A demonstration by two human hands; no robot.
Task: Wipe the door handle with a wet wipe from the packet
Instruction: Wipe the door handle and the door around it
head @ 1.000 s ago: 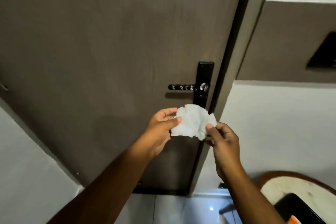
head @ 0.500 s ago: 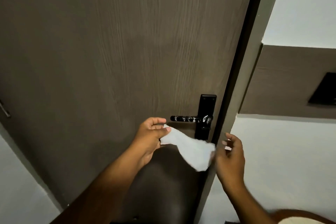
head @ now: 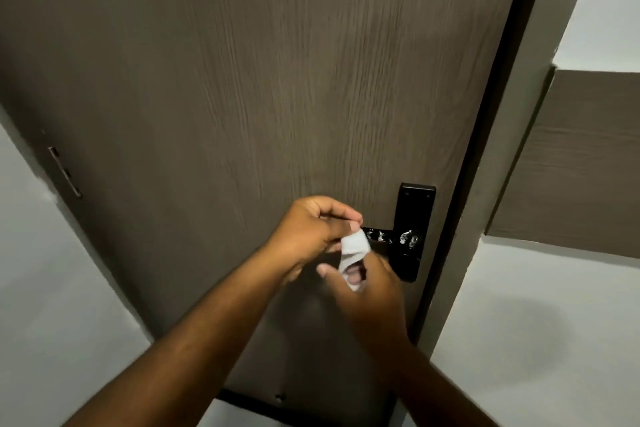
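Door handle is a black lever that runs level across the door, its long axis left to right, its free end pointing left toward my hands and hidden behind them. Its right end meets a tall black backplate near the door's right edge. White smears speckle the lever and the round hub where it joins the plate.

Wet wipe is white and bunched into a narrow twisted strip, running from upper right down to lower left, just in front of the lever's free end; I cannot tell whether it touches the lever. My left hand pinches its upper part between thumb and fingers. My right hand sits just below, fingers curled around the lower end. Both hands are close together, clamped on the same wipe.
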